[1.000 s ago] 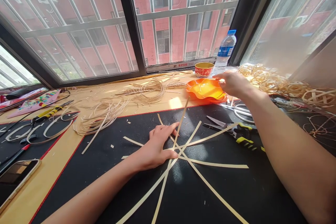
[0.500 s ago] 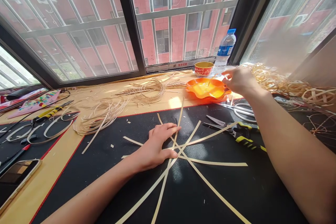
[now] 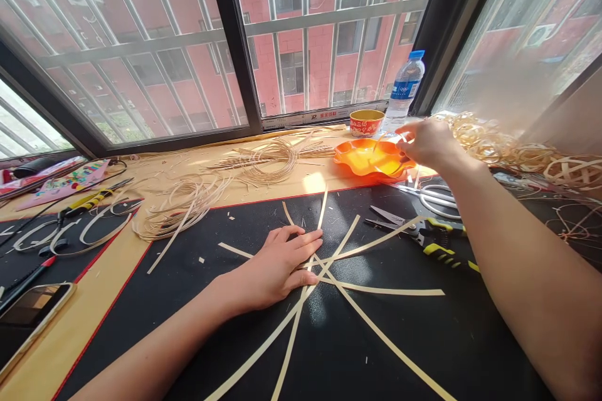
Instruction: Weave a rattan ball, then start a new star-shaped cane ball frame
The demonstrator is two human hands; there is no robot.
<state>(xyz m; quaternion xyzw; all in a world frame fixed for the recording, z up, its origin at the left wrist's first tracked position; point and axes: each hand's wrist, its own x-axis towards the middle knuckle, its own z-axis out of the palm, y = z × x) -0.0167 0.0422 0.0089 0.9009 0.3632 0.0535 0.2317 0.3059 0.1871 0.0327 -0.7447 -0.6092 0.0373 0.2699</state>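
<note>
Several pale flat bamboo-like strips (image 3: 376,331) cross in a star on the black mat (image 3: 385,357). My left hand (image 3: 285,263) lies flat over the crossing, fingers stretched forward and thumb apart, pressing on the strips. Out at the far right, my right hand (image 3: 430,141) hovers at the rim of a wavy-edged orange dish (image 3: 360,166). Its fingers are pinched together, and what they hold, if anything, is too small to make out. Yellow-and-black shears (image 3: 433,239) rest with open blades beneath the right forearm, near one strip's end.
Behind the dish stand a red bowl (image 3: 365,125) and a water bottle (image 3: 403,97). Coiled strips (image 3: 183,210) lie at the mat's far left edge, with a phone (image 3: 35,310) nearer. A heap of shavings (image 3: 489,138) and a white cable (image 3: 439,200) are on the right.
My left hand has settled flatter on the crossing, with its fingers closer together and shifted slightly. My right hand stays by the dish, almost unchanged.
</note>
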